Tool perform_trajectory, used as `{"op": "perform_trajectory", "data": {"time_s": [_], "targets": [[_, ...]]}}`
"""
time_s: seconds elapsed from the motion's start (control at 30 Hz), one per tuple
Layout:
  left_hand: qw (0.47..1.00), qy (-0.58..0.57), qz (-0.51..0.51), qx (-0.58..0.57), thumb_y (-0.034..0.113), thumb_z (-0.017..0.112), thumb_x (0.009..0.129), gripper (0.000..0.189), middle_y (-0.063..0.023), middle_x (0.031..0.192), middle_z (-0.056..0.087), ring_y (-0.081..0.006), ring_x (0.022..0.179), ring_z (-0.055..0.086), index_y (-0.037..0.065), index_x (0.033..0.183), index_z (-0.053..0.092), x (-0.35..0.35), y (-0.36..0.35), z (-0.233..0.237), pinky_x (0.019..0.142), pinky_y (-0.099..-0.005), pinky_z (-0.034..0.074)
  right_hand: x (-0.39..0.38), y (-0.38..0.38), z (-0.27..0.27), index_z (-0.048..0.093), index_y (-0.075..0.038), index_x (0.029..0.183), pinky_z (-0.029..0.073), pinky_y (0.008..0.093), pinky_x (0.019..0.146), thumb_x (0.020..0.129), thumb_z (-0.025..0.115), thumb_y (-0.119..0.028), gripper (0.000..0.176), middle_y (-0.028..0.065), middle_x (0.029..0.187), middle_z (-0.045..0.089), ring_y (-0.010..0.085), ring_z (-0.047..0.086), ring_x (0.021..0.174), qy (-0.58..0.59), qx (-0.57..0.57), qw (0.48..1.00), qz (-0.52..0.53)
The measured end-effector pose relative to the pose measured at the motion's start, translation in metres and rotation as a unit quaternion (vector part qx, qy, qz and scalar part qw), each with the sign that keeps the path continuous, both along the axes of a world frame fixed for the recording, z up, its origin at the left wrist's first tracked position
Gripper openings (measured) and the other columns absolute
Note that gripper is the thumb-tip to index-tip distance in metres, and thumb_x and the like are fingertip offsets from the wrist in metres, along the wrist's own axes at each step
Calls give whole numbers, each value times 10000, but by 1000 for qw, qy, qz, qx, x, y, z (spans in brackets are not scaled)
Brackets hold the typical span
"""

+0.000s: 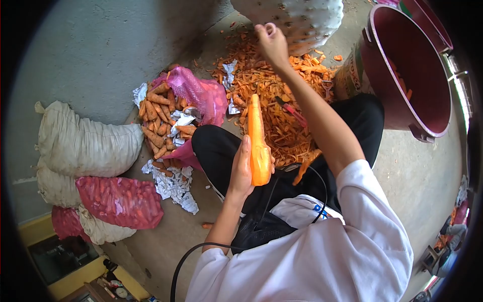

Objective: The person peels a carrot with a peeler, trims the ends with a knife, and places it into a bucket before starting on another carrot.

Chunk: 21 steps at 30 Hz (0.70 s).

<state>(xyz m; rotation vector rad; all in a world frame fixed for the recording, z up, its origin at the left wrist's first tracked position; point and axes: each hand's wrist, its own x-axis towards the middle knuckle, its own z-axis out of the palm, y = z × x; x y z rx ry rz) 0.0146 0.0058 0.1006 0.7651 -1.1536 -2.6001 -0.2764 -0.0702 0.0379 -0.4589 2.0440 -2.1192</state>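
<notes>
A large peeled carrot [258, 146] is gripped in my left hand [242, 168], its narrow end pointing away from me. My right hand [274, 46] is raised over the far side of a peel heap, fingers curled closed, beside a bulging white sack [297, 20]. I cannot make out whether anything is inside those fingers. Beneath the carrot and my right forearm spreads the heap of orange peelings [279, 136]. A tool with a red handle [296, 115] lies on it, partly hidden by the forearm.
Unpeeled carrots [161, 108] spill from a pink mesh bag [204, 93] at left, among torn paper [176, 189]. Further left lie white sacks [90, 141] and a filled red mesh bag [121, 201]. A maroon tub [375, 65] with some carrots inside stands at right.
</notes>
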Motion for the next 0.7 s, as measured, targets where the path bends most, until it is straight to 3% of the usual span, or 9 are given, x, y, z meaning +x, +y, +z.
{"op": "perform_trajectory", "data": {"time_s": [0.03,0.13,0.33,0.4,0.43,0.5,0.57,0.67,0.7], "targets": [[1000,6,21,5,460,336,974,473,-106,879,556,-178,704,600,25,1099,475,-2,-3,1,564,-310,521,5,13,19,548,0,888,490,305,515,880,582,-358,359,100,675,593,162,579,532,-31,-44,998,26],[999,-27,24,-20,448,355,972,484,-96,918,548,-180,773,594,35,1211,439,-8,-9,-1,615,-320,524,20,47,53,458,-57,801,464,227,455,923,530,-376,349,-1,594,485,78,528,480,-87,-86,984,128],[993,-35,47,98,444,401,957,487,-96,899,566,-193,770,592,42,1228,445,-13,-21,-19,604,-334,516,80,120,83,439,-73,772,433,258,458,918,535,-394,365,-3,583,471,76,549,533,-201,-167,931,256],[993,-18,63,94,433,412,954,467,-85,874,567,-185,772,590,38,1196,471,-12,-23,-21,600,-341,517,87,149,87,459,-58,771,449,303,498,890,574,-373,355,25,593,508,134,591,579,-34,72,949,306],[994,-25,77,79,430,414,954,463,-80,872,568,-183,774,589,37,1191,477,-11,-24,-22,605,-343,517,88,164,89,470,-51,771,457,326,517,875,594,-363,351,39,599,527,163,612,603,53,190,926,322],[993,-21,77,83,431,414,955,472,-71,879,557,-182,783,585,41,1216,460,-8,-27,-22,618,-342,518,89,190,84,557,-32,839,488,379,628,793,670,-310,303,82,664,595,263,645,728,165,386,765,488],[993,-20,70,91,441,417,953,482,-67,890,538,-183,787,583,53,1239,432,-2,-29,-21,618,-336,519,96,218,52,638,-63,943,490,410,662,731,719,-286,318,108,733,638,321,632,737,233,384,722,526],[995,-13,68,72,417,411,958,483,-69,878,564,-180,780,587,32,1245,463,0,-23,-18,627,-342,516,97,225,63,651,-73,1017,495,413,691,713,729,-286,379,117,757,654,312,643,756,168,476,581,639],[995,-19,66,69,415,409,958,482,-70,878,564,-181,783,588,31,1245,462,3,-22,-17,629,-340,518,99,224,68,656,-68,997,495,410,687,709,731,-283,367,119,760,658,311,643,758,167,499,560,640]]}}
